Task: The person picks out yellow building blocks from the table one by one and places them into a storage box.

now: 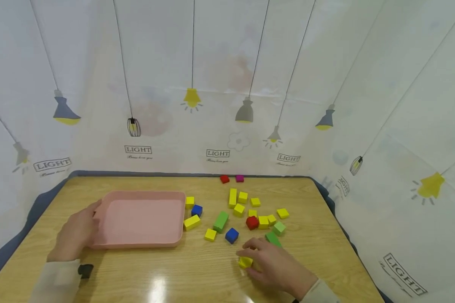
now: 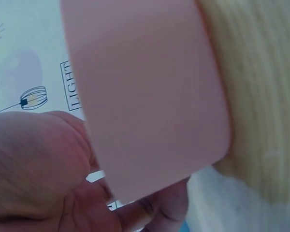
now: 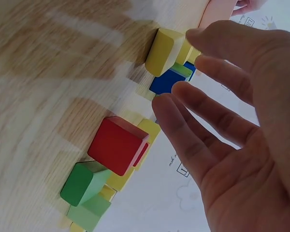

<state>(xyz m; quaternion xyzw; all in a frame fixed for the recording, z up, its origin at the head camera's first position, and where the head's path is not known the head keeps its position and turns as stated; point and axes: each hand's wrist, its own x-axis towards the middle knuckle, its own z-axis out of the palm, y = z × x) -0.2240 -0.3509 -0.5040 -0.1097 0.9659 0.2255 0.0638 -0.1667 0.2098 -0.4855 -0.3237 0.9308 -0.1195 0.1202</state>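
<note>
A shallow pink tray (image 1: 140, 221) lies on the left half of the table. My left hand (image 1: 77, 229) holds its left edge; in the left wrist view, fingers curl round the wall of the tray (image 2: 150, 106). Low over the table at the front right is my right hand (image 1: 271, 263), its thumb and fingers spread around a yellow block (image 1: 245, 262). The right wrist view has the fingers apart, with the thumb tip at that yellow block (image 3: 164, 52). A green block (image 1: 273, 239) lies partly behind this hand, and a blue block (image 1: 232, 235) sits beyond its fingertips.
Several yellow, green and red blocks are scattered over the right half, including a red block (image 1: 252, 222). By the tray's right wall are a blue block (image 1: 197, 210) and a long yellow block (image 1: 191, 222). A magenta block (image 1: 239, 178) lies at the far edge, before the printed curtain (image 1: 167, 130).
</note>
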